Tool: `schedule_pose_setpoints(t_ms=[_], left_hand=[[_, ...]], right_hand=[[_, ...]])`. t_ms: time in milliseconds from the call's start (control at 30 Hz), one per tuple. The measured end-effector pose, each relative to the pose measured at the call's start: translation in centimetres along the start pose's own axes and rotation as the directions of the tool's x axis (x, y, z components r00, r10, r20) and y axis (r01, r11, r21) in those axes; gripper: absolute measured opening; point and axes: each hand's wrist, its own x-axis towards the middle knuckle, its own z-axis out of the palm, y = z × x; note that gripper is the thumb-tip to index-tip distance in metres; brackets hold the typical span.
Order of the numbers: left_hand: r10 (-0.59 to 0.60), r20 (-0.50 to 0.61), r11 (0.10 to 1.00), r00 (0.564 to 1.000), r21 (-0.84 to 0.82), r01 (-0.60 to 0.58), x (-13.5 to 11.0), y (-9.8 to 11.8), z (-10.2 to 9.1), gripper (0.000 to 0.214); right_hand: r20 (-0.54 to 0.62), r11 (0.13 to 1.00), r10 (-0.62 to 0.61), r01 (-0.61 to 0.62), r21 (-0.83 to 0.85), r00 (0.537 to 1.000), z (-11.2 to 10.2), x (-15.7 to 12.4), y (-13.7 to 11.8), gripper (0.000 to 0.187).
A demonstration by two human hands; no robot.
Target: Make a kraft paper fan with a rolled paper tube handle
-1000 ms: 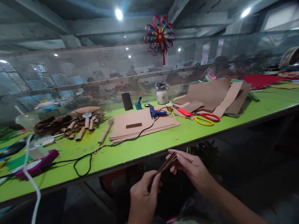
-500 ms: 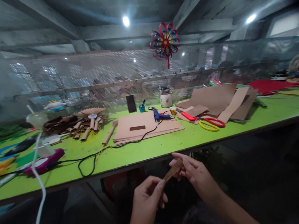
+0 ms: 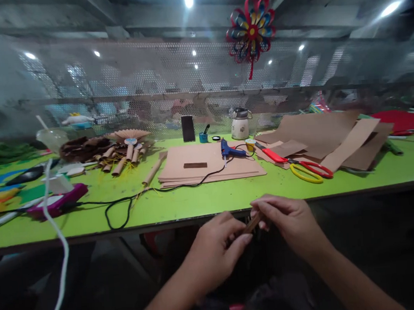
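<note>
Both my hands meet just below the front edge of the green table (image 3: 196, 205). My left hand (image 3: 213, 251) pinches the lower end of a narrow folded brown paper strip (image 3: 251, 224). My right hand (image 3: 289, 220) grips its upper end with curled fingers. Only a short middle part of the strip shows between the fingers. On the table straight ahead lies a stack of brown paper sheets (image 3: 211, 166) with a small dark strip (image 3: 195, 165) on top.
A blue glue gun (image 3: 230, 149) with a black cord (image 3: 126, 210) rests on the stack. Red-and-yellow scissors (image 3: 300, 167) lie beside loose brown sheets (image 3: 326, 135) at right. Rolled paper tubes and a pleated fan (image 3: 122, 156) sit at left; a mesh screen (image 3: 152, 83) backs the table.
My hands have moved up and closer together near the table edge, closing over the strip so less of it shows. The view has tilted and shifted slightly.
</note>
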Motion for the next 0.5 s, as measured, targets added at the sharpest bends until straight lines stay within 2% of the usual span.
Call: schedule_pose_setpoints(t_ms=[100, 233, 300, 400, 500], left_hand=[[0.088, 0.030, 0.995, 0.996, 0.053, -0.089, 3.3, 0.3, -1.6, 0.017], [0.075, 0.001, 0.996, 0.997, 0.047, -0.075, 6.5, -0.3, -2.8, 0.018], [0.059, 0.085, 0.997, 0.995, 0.046, -0.063, 7.5, -0.6, -3.5, 0.024], [0.046, 0.250, 0.995, 0.967, 0.079, -0.068, 9.0, -1.0, -4.6, 0.033], [0.040, 0.299, 0.987, 0.954, 0.138, -0.084, 10.9, -1.6, -5.2, 0.034]], right_hand=[[0.030, 0.995, -0.072, 0.074, -0.060, 0.997, -0.1, 2.2, -1.3, 0.016], [0.067, 0.990, -0.107, 0.113, -0.088, 0.992, -0.6, 4.7, -1.9, 0.016], [0.125, 0.985, -0.106, 0.121, -0.120, 0.987, -1.2, 5.7, -2.0, 0.016], [0.247, 0.955, -0.118, 0.178, -0.236, 0.962, -2.0, 7.3, -2.2, 0.018], [0.310, 0.908, -0.083, 0.200, -0.369, 0.947, -2.7, 9.3, -2.4, 0.020]])
